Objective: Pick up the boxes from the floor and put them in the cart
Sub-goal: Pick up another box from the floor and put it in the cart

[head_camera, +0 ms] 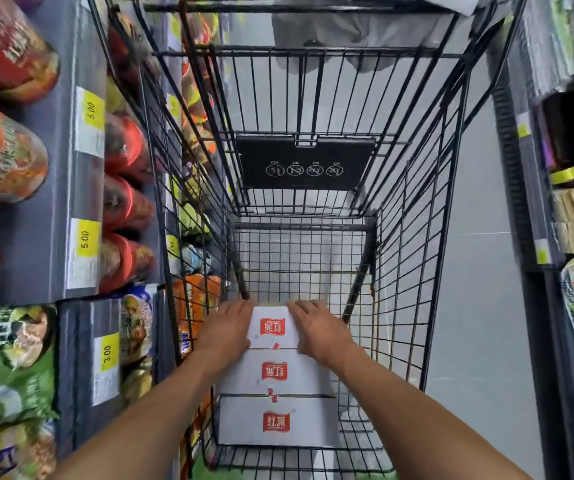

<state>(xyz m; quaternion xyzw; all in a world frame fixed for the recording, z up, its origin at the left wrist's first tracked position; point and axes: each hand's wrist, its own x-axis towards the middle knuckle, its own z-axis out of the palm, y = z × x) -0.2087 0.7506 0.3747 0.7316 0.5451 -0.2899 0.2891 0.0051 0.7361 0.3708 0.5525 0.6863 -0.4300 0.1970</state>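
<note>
Fingers (238, 310) flat atop far box (271, 327)

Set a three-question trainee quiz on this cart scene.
1. How many white boxes lie in the cart?
2. True or false: the left hand rests on a shelf.
3. Which box does the right hand touch? A nearest, B middle, C farthest.
Key: 1 three; 2 false; 3 C.
</note>
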